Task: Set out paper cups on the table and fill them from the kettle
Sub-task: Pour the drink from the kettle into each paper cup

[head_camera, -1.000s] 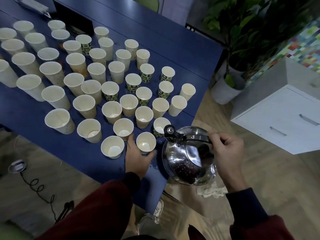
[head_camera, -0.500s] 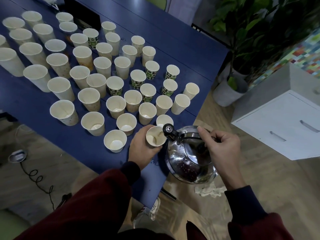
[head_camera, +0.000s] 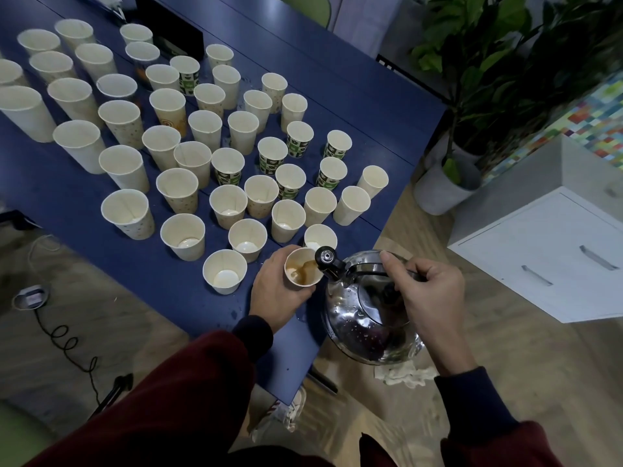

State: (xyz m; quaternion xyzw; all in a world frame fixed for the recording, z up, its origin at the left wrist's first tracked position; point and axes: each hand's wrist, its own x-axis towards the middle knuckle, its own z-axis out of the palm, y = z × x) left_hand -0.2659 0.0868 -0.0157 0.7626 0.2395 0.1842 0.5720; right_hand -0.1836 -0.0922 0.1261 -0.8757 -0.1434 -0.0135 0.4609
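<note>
blue table (head_camera: 337,106) crowded with upright paper cups (head_camera: 182,235) (some green-patterned); droplets near edge.

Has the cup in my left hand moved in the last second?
Yes: the held cup shifted right, away from the front-row cup, toward the kettle spout.

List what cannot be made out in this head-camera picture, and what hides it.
1. Level inside the kettle: head view, its steel body hides it.
2. Print on the held cup: head view, the left hand wraps it.
3. The far-left cup: head view, cut by the frame edge.
</note>
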